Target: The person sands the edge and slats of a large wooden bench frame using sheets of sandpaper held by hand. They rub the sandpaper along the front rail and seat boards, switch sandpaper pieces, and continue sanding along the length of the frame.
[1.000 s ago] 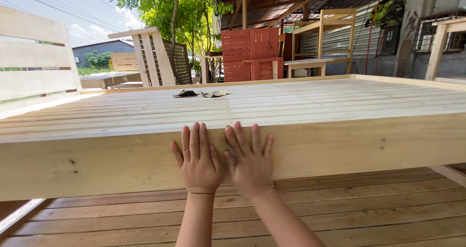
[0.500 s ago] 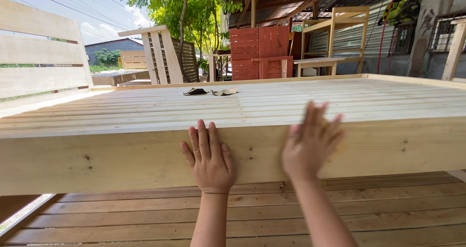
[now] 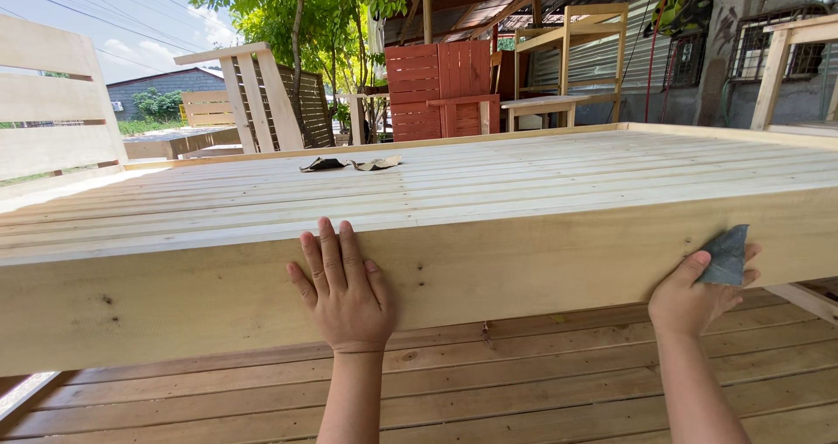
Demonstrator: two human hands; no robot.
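Observation:
A large pale wooden slatted bed frame (image 3: 524,191) fills the view, its front side rail (image 3: 541,252) facing me. My left hand (image 3: 345,291) lies flat against that rail, fingers spread upward and touching the top edge. Further right along the same rail, my right hand (image 3: 698,291) presses a small dark grey piece of sandpaper (image 3: 724,256) against the wood, pinched between thumb and fingers.
Two dark scraps (image 3: 349,163) lie on the slats at the far side. Beneath the frame runs a plank floor (image 3: 524,383). A slatted headboard (image 3: 262,95), red wooden panels (image 3: 441,90) and pale wooden furniture frames (image 3: 567,60) stand behind.
My right hand has left its place beside the left one, swung out to the right along the rail, and now holds sandpaper against the wood. The left hand stays flat on the rail.

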